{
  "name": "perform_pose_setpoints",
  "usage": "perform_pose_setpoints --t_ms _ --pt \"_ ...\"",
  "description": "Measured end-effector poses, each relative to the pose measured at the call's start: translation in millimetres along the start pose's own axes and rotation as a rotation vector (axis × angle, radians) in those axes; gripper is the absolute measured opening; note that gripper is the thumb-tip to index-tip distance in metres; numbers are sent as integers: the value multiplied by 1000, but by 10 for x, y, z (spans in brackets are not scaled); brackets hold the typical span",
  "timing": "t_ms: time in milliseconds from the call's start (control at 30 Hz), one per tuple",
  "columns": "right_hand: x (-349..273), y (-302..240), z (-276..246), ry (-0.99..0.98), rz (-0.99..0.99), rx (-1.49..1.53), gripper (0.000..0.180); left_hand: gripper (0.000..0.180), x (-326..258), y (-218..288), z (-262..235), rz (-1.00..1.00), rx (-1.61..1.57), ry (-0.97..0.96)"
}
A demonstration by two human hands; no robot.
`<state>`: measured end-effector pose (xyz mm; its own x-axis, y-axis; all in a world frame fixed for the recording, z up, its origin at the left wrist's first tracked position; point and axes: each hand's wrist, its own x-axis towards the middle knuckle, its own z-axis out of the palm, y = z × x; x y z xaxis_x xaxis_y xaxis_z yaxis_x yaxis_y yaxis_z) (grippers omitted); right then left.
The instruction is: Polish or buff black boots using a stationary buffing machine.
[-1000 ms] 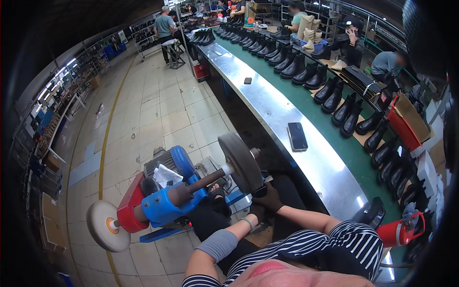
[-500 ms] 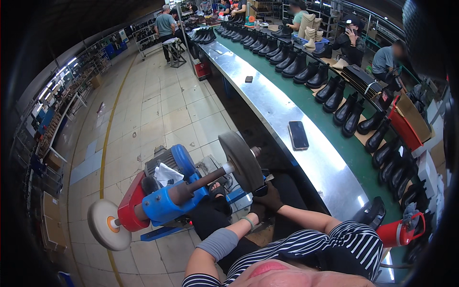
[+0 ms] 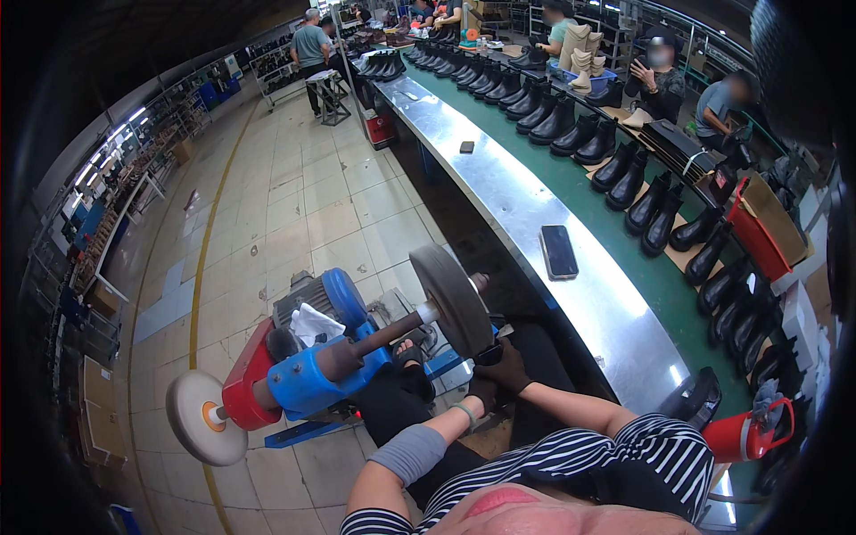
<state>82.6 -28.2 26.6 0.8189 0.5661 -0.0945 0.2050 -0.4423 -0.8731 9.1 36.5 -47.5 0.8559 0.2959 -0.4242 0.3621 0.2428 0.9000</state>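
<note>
Little changed near the dark wheel [image 3: 453, 301]: whole view nudged slightly, both gloved hands still at the wheel's lower rim. Right hand [image 3: 511, 366] just below the rim, looks closed round a black piece [image 3: 489, 354]; fingers partly hidden. Left hand [image 3: 482, 392] a bit lower, next to the right; can't tell if its grip is spread or pressed together. Black piece sits at the wheel's bottom edge; contact unclear, kind unclear, mostly covered. Reads as the same step at the wheel, no visible progress. Real change is far off, up and right of the wheel: a co-worker's hand [image 3: 643, 75] has come away from the head.

Writing: none legible. Phone [image 3: 559, 252], on the worktop [image 3: 513, 198] right of the wheel, dark screen. Red mug [image 3: 731, 437], well right and lower, no readable label. Boots [image 3: 596, 143], beyond the worktop from the wheel, no marks legible.
</note>
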Motion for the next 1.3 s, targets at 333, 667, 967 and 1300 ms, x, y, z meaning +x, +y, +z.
perform_pose_setpoints --t_ms 333,667,967,1300 --pt "-41 -17 -97 116 -110 19 69 39 -154 360 77 -9 -125 -18" --pt "595 479 -1575 247 -82 183 53 57 -150 773 101 5 -358 -345" --pt "345 1482 -3280 227 264 -388 73 44 7 542 206 -248 25 -232" --pt "1628 3238 -5055 625 -109 514 46 46 308 366 412 -350 127 -347"
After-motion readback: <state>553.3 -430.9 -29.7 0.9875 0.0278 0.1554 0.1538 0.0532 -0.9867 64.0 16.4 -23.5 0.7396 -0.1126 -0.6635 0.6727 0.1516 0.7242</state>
